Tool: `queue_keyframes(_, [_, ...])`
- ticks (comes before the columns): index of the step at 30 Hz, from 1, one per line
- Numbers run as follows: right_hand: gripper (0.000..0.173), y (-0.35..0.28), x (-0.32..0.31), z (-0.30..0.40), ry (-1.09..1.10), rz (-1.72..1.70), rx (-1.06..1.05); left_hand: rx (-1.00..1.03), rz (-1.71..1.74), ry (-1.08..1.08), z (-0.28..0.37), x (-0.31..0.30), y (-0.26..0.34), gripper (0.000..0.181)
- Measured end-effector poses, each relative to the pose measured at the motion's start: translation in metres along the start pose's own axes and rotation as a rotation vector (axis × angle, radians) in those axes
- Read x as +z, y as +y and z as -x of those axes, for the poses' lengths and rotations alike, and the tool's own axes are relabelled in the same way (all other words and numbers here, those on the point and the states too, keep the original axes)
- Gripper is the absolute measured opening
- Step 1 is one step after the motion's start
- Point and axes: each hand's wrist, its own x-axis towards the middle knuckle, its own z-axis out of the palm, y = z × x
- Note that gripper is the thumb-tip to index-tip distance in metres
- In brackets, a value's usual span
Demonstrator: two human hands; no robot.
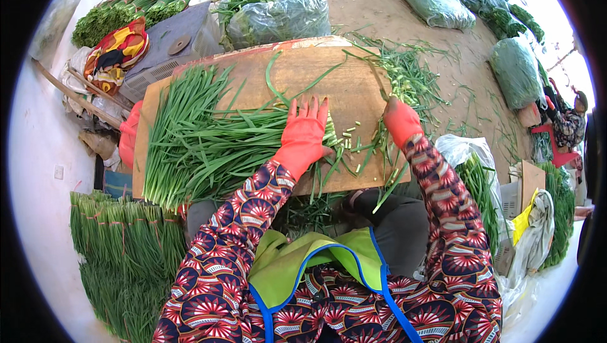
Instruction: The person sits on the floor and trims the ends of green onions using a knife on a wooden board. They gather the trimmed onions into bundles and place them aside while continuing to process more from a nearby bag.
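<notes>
My left hand (303,136), in a red rubber glove, lies flat with fingers spread over the stem ends of a pile of garlic chives (223,139). The chives spread across the left half of a wooden board (303,70) in front of me. Short cut stem pieces (348,138) lie just right of that hand. My right hand (402,117), gloved the same way, is closed at the board's right edge around what looks like a knife (379,80). Its thin blade points away from me; the fist hides the handle.
Trimmings (412,77) are heaped beyond the board's right edge. Tied chive bundles (128,229) stand at left. A plastic bag of greens (280,11) sits behind the board, and filled bags (431,1) line the far right. Another person (569,120) sits at right.
</notes>
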Motion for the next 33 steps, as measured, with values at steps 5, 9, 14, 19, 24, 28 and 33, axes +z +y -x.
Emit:
queue_keyframes(5, [0.027, -0.037, -0.016, 0.081, -0.260, -0.001, 0.024, 0.237, 0.179, 0.385, 0.063, 0.017, 0.005, 0.082])
queue_keyframes(9, [0.057, -0.065, -0.070, 0.061, -0.421, 0.122, -0.128, -0.002, 1.393, -0.199, 0.150, 0.058, 0.019, 0.043])
queue_keyframes(14, [0.094, -0.162, -0.071, -0.033, -0.270, -0.352, -0.492, -0.710, 2.290, -0.270, 0.207, 0.109, 0.005, 0.087])
queue_keyframes(19, [0.110, -0.268, 0.005, -0.071, -0.619, -0.381, -0.529, -0.960, 2.427, 0.262, 0.196, 0.122, -0.014, 0.088])
queue_keyframes(24, [0.122, -0.288, 0.006, -0.004, -0.784, -0.546, -0.666, -1.001, 2.480, 0.619, 0.177, 0.113, -0.025, 0.083])
queue_keyframes(28, [0.137, -0.283, -0.025, 0.057, -0.850, -0.206, -0.821, -0.923, 2.550, 0.697, 0.187, 0.109, -0.018, 0.077])
queue_keyframes(33, [0.134, -0.262, -0.027, 0.116, -0.987, -0.494, -0.540, -0.816, 2.539, 0.635, 0.206, 0.095, -0.001, 0.064])
